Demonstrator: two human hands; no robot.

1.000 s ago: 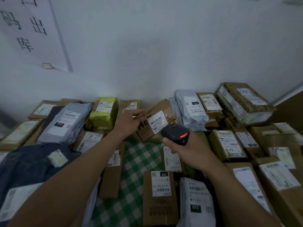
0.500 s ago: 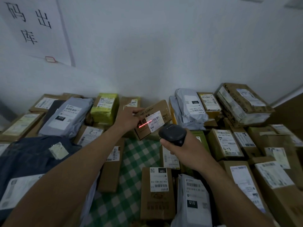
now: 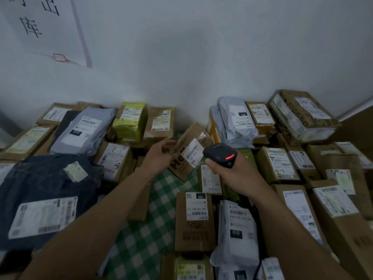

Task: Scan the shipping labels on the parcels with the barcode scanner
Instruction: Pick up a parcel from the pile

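Over the far edge of the checked cloth (image 3: 161, 190), a tilted box (image 3: 180, 167) turns its label (image 3: 192, 152) toward the scanner (image 3: 219, 155), gripped in the right hand (image 3: 232, 172). Left hand (image 3: 160, 157) at the box's left edge, blurred; grip cannot be told.

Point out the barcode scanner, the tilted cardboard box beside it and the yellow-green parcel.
barcode scanner (image 3: 217, 152), head view, top of its black head.
tilted cardboard box (image 3: 179, 167), head view, printed brown face.
yellow-green parcel (image 3: 129, 127), head view, wrapped front below its label.
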